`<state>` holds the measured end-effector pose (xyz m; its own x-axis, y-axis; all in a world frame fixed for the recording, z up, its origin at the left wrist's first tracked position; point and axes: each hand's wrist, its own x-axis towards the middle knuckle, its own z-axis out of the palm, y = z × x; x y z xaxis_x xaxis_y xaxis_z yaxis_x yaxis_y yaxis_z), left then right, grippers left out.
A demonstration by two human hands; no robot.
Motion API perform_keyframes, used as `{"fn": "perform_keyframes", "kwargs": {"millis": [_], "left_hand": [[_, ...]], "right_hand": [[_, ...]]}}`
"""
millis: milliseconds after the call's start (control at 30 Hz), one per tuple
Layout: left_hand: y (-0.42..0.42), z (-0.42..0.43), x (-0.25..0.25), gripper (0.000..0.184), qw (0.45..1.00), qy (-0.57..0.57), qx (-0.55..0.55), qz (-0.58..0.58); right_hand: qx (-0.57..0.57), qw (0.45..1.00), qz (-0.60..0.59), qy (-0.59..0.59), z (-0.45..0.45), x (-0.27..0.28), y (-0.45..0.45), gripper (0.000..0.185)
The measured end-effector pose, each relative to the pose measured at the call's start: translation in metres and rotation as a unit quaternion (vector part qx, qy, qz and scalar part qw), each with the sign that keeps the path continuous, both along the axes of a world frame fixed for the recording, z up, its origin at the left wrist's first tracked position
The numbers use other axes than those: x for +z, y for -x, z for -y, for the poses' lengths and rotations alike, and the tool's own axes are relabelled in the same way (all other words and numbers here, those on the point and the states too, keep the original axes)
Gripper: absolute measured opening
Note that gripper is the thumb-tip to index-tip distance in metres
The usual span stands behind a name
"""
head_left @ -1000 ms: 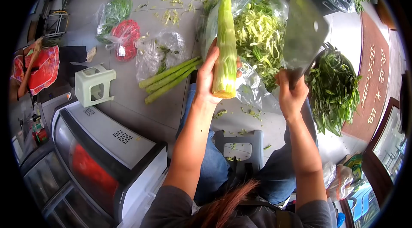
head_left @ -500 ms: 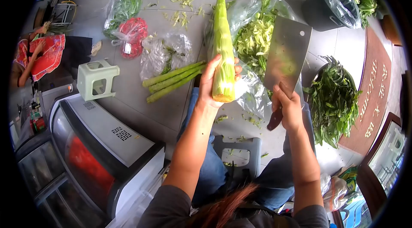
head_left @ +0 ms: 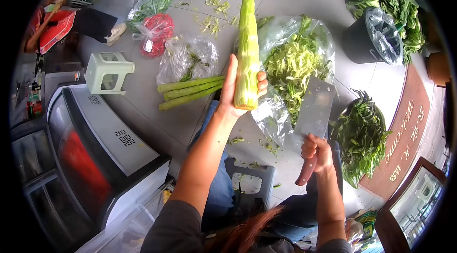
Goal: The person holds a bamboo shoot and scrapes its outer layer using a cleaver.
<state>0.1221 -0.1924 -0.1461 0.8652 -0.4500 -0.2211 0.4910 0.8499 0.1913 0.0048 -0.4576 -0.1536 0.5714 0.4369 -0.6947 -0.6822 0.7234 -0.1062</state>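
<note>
My left hand (head_left: 229, 93) is wrapped round the lower part of a long celtuce stem (head_left: 247, 39), held upright with its cut base toward me. Patches of pale, peeled flesh run along the stem. In my right hand (head_left: 320, 152) is a cleaver (head_left: 315, 103), gripped at the top of its reddish-brown handle, blade pointing away from me. Beyond the blade, a clear plastic bag (head_left: 324, 39) lies spread on the floor, heaped with green peelings (head_left: 293, 65). Several unpeeled-looking green stems (head_left: 190, 90) rest on the floor left of my left hand.
A pale green stool (head_left: 109, 73) and a display freezer (head_left: 109, 134) stand left. Bagged greens (head_left: 154, 3) and a red bag (head_left: 154, 34) lie farther off. Right are a lined bucket (head_left: 362, 39), leafy greens (head_left: 364, 138) and a welcome mat (head_left: 400, 143). Another person (head_left: 57, 24) is at upper left.
My right hand and the cleaver have moved down toward me, and the blade is farther from the celtuce. The celtuce has stayed in my left hand, a little higher. The view has shifted slightly.
</note>
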Motion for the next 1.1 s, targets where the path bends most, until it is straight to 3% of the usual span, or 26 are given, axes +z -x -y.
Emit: {"fn": "perform_keyframes", "kwargs": {"millis": [33,133,200,267,300,333,400,467,500,533,600,667,700,767,833,867,900,933,967,1000,1067,1100], "left_hand": [[-0.001,0.004,0.005,0.048,1.000,-0.014,0.004,-0.001],[0.003,0.020,0.022,0.048,0.999,-0.034,0.013,0.018],[0.021,0.028,0.036,0.046,0.999,-0.037,0.021,0.010],[0.038,0.035,0.044,0.045,0.999,-0.025,0.014,0.021],[0.052,0.041,0.051,0.045,0.999,-0.013,0.024,0.021],[0.067,0.046,0.059,0.044,0.999,0.022,0.018,0.026],[0.096,0.055,0.074,0.044,0.999,0.044,0.008,0.005],[0.121,0.056,0.095,0.041,0.998,0.055,-0.015,-0.012],[0.134,0.054,0.100,0.040,0.999,0.040,-0.022,-0.009],[0.146,0.051,0.104,0.039,0.999,0.023,-0.030,-0.006],[0.171,0.045,0.125,0.035,0.999,-0.002,-0.035,0.007],[0.191,0.039,0.135,0.036,0.999,-0.033,-0.028,0.019],[0.200,0.035,0.144,0.037,0.998,-0.039,-0.027,0.038],[0.216,0.027,0.164,0.039,0.996,-0.052,-0.022,0.068],[0.229,0.020,0.167,0.041,0.995,-0.016,-0.030,0.089],[0.232,0.016,0.170,0.042,0.994,0.000,-0.034,0.103],[0.237,0.014,0.174,0.044,0.992,0.004,-0.035,0.118],[0.242,0.014,0.177,0.044,0.991,0.010,-0.030,0.131],[0.248,0.011,0.182,0.044,0.994,0.012,-0.022,0.109],[0.253,0.010,0.186,0.044,0.996,0.019,-0.011,0.084],[0.256,0.005,0.174,0.046,0.999,-0.014,-0.003,0.045],[0.259,0.002,0.174,0.048,0.999,-0.013,-0.008,0.038]], "right_hand": [[0.043,0.993,0.043,0.104,0.003,0.008,0.006,0.024],[0.021,0.968,0.139,0.209,0.011,0.034,0.028,0.022],[-0.073,0.945,0.215,0.236,0.014,0.055,0.052,0.019],[-0.158,0.941,0.199,0.224,0.011,0.070,0.080,0.021],[-0.180,0.948,0.182,0.188,0.007,0.081,0.094,0.025],[-0.192,0.968,0.150,0.055,0.013,0.080,0.110,0.030],[-0.283,0.937,0.047,-0.199,0.013,0.083,0.145,0.035],[-0.242,0.958,0.029,-0.149,0.006,0.093,0.182,0.038],[-0.203,0.977,0.031,-0.055,0.003,0.094,0.201,0.043],[-0.164,0.982,0.095,0.001,-0.004,0.102,0.218,0.041],[-0.174,0.975,0.136,-0.001,-0.017,0.123,0.243,0.035],[-0.174,0.967,0.168,0.077,-0.023,0.139,0.259,0.044],[-0.165,0.954,0.227,0.103,-0.022,0.150,0.265,0.037],[-0.176,0.898,0.322,0.241,-0.033,0.199,0.262,0.035],[-0.206,0.780,0.455,0.378,-0.043,0.225,0.254,0.034],[-0.244,0.748,0.455,0.418,-0.052,0.235,0.248,0.019],[-0.177,0.733,0.468,0.461,-0.046,0.235,0.245,0.016],[-0.110,0.712,0.479,0.502,-0.042,0.234,0.243,0.020],[-0.160,0.721,0.433,0.516,-0.055,0.230,0.244,0.028],[-0.190,0.710,0.419,0.533,-0.066,0.224,0.247,0.026],[-0.145,0.677,0.384,0.612,-0.084,0.209,0.258,0.022],[-0.119,0.647,0.380,0.651,-0.087,0.195,0.263,0.006]]}}
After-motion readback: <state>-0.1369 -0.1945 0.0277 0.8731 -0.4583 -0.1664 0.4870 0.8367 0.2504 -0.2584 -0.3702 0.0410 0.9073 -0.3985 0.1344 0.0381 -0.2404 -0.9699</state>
